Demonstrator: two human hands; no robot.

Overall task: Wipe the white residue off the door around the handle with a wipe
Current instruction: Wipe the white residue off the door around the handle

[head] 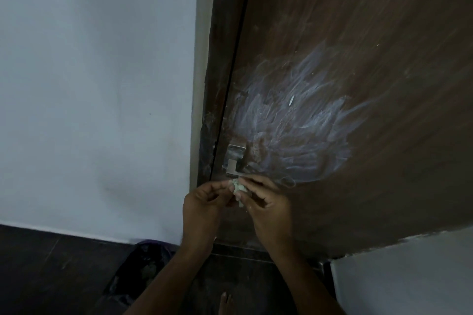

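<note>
A brown wooden door [358,20] fills the right side of the view. White residue [294,130] is smeared in streaks above and to the right of the metal handle [235,158]. Just below the handle, a small crumpled pale wipe [238,188] is pinched between both hands. My left hand [202,210] grips its left edge with the fingertips. My right hand [266,202] holds its right side, fingers curled over it. Neither hand nor the wipe touches the residue; both are held in front of the door's lower part.
A pale wall [97,84] and the door frame [204,84] stand to the left. A dark plastic bag [138,271] lies on the dark floor [38,276] below. A bare foot [226,303] shows at the bottom edge. A white surface [409,276] sits at the lower right.
</note>
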